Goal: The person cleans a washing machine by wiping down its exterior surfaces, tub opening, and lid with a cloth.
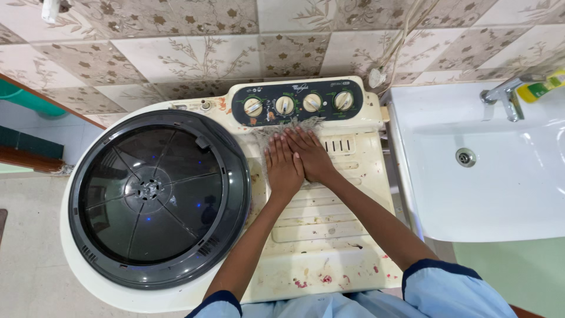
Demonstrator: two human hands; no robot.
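A cream twin-tub washing machine fills the middle of the head view. Both my hands lie flat, side by side, on a frayed grey cloth pressed onto the machine's stained right-hand lid, just below the dark control panel with its several round dials. My left hand has its fingers together, palm down on the cloth. My right hand rests beside it, touching it, fingers pointing at the dials. Most of the cloth is hidden under the hands.
A large round dark lid covers the machine's left tub. A white sink with a chrome tap and a yellow-green bottle stands to the right. Patterned tiles form the wall behind; a white cable hangs down it.
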